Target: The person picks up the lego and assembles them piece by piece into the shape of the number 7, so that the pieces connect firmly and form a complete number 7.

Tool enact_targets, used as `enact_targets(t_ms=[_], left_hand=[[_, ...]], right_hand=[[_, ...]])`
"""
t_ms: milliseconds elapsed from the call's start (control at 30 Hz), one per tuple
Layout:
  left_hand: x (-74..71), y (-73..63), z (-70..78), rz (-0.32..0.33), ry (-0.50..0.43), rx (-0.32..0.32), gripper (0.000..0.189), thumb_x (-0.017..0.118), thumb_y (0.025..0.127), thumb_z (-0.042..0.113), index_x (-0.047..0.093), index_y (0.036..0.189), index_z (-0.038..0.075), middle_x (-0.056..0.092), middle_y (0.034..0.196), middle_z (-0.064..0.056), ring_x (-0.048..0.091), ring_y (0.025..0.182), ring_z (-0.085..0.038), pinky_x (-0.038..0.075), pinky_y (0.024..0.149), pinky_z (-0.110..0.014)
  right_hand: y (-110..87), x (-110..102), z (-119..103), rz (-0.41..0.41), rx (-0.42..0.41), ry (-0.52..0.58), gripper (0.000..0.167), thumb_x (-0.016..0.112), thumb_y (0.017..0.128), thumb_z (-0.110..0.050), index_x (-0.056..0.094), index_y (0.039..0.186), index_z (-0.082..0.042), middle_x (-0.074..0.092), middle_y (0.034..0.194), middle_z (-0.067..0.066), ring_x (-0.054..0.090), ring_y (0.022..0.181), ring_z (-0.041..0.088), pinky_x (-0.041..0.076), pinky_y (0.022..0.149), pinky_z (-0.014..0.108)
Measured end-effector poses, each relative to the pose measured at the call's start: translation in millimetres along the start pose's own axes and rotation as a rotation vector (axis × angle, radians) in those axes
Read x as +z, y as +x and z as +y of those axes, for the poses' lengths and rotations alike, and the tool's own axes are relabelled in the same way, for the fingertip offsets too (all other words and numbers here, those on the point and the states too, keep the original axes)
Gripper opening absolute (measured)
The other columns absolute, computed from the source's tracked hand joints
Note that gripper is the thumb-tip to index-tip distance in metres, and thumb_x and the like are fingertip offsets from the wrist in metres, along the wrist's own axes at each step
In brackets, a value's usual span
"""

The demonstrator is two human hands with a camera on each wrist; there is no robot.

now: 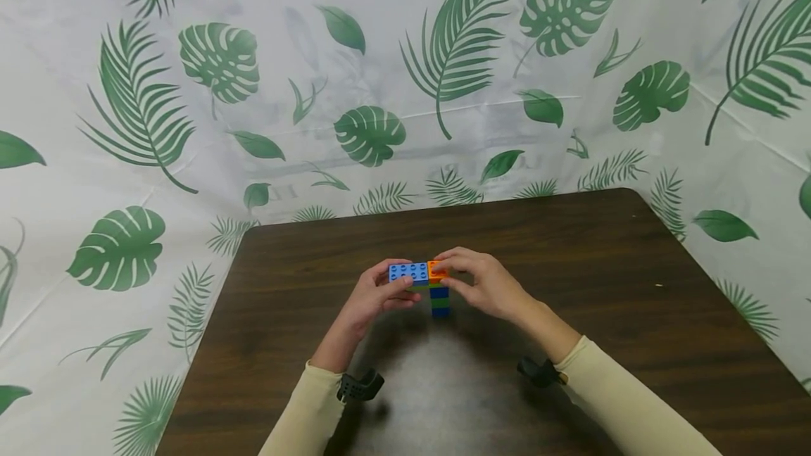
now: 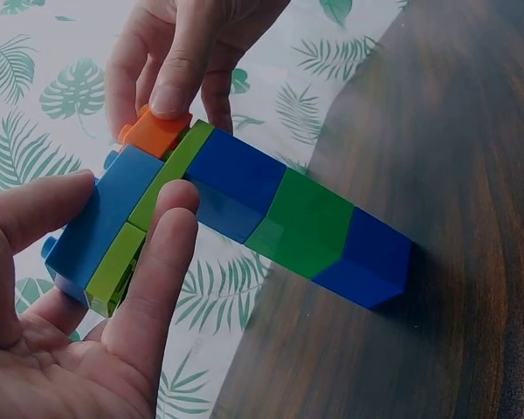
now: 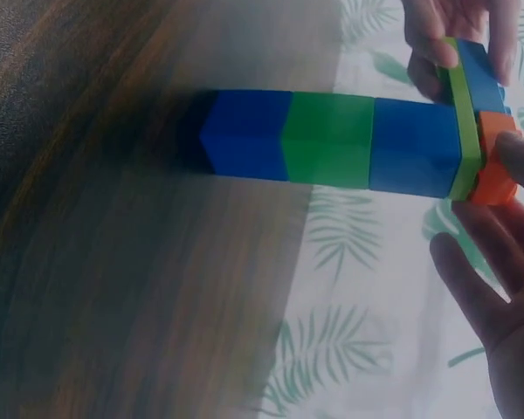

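A column of toy building bricks (image 1: 440,302) stands upright on the table, dark blue at its foot, then green (image 2: 304,222), then dark blue again. Thin lime green pieces (image 2: 118,266) lie across its top and jut out to the left. On them sit a lighter blue brick (image 1: 408,271) with studs and, beside it over the column, an orange brick (image 2: 155,133). My left hand (image 1: 374,294) holds the overhanging blue brick, thumb on it and fingers beneath the lime layer. With thumb and fingers my right hand (image 1: 491,286) grips the orange brick.
The dark wood-grain table (image 1: 304,287) extends around the bricks, with its far edge against a white leaf-print curtain (image 1: 272,90). A small pale speck (image 1: 659,285) lies on the table to the right. Black wrist cameras (image 1: 361,385) sit at both wrists.
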State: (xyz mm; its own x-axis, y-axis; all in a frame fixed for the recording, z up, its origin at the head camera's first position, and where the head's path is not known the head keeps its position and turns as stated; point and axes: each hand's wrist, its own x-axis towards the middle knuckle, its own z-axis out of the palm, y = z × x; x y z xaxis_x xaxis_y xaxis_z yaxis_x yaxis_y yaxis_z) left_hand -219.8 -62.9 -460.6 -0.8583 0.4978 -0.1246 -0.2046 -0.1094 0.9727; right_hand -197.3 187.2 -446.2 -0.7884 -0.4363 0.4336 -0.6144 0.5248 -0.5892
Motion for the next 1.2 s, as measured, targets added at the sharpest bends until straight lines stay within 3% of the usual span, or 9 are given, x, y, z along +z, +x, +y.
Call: enact_targets(t_ms=[233, 500, 767, 1200], left_hand=[[1.4, -0.7, 1.6, 0.003, 0.002, -0.003, 0.042, 0.067, 0.095, 0.02, 0.054, 0.132, 0.006, 0.061, 0.113, -0.018, 0.071, 0.09, -0.033, 0.055, 0.083, -0.041], [1.1, -1.7, 2.8, 0.014, 0.01, -0.01, 0.041, 0.068, 0.095, 0.02, 0.055, 0.131, 0.007, 0.062, 0.114, -0.018, 0.071, 0.09, -0.032, 0.055, 0.082, -0.04], [1.4, -0.6, 2.3, -0.009, 0.013, -0.004, 0.042, 0.067, 0.095, 0.021, 0.054, 0.132, 0.006, 0.061, 0.114, -0.018, 0.071, 0.089, -0.031, 0.056, 0.082, -0.04], [1.8, -0.2, 1.8, -0.004, 0.019, -0.001, 0.041, 0.066, 0.096, 0.019, 0.054, 0.132, 0.005, 0.061, 0.114, -0.019, 0.071, 0.089, -0.03, 0.056, 0.081, -0.039]], right_hand=[[1.4, -1.0, -2.6, -0.011, 0.009, -0.056, 0.025, 0.076, 0.087, -0.013, 0.073, 0.112, -0.017, 0.064, 0.117, -0.004, 0.063, 0.104, 0.015, 0.054, 0.087, 0.035], [3.1, -0.8, -3.9, -0.031, 0.024, -0.067, 0.024, 0.077, 0.086, -0.014, 0.073, 0.11, -0.016, 0.065, 0.116, -0.003, 0.066, 0.101, 0.026, 0.056, 0.082, 0.041], [1.6, 0.2, 0.3, -0.018, 0.029, -0.122, 0.023, 0.077, 0.087, -0.019, 0.072, 0.109, -0.021, 0.064, 0.114, -0.01, 0.062, 0.088, 0.009, 0.054, 0.065, 0.03], [-0.5, 2.5, 0.3, -0.004, 0.039, -0.127, 0.026, 0.077, 0.086, -0.017, 0.069, 0.111, -0.022, 0.064, 0.114, -0.009, 0.059, 0.082, 0.009, 0.051, 0.062, 0.024]])
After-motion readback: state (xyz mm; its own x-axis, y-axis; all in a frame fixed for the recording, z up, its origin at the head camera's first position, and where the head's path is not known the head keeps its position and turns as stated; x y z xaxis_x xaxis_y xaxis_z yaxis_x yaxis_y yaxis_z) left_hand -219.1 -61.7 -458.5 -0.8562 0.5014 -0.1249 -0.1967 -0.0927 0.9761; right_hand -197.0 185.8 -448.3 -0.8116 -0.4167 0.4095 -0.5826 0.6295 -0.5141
